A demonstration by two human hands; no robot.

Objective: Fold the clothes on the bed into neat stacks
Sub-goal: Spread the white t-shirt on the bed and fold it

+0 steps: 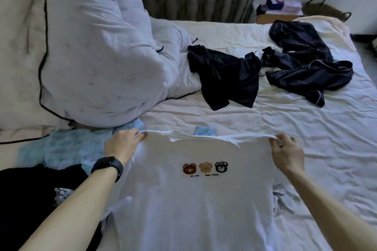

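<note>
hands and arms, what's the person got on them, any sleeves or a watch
Both forearms are bare, with no sleeves in view. A black watch with a dark rectangular face and a wide black strap sits on the wrist behind the left hand. Nothing is worn on the wrist of the right hand. Neither has a glove.

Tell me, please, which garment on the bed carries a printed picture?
The white T-shirt, showing three bear faces; the black top and navy pyjamas show none.

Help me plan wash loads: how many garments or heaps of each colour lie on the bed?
White: 1, T-shirt
Light blue: 1, knit piece
Black or navy: 3, centre heap, right heap, near-left heap
Total: 5; heaps may hide more.
</note>
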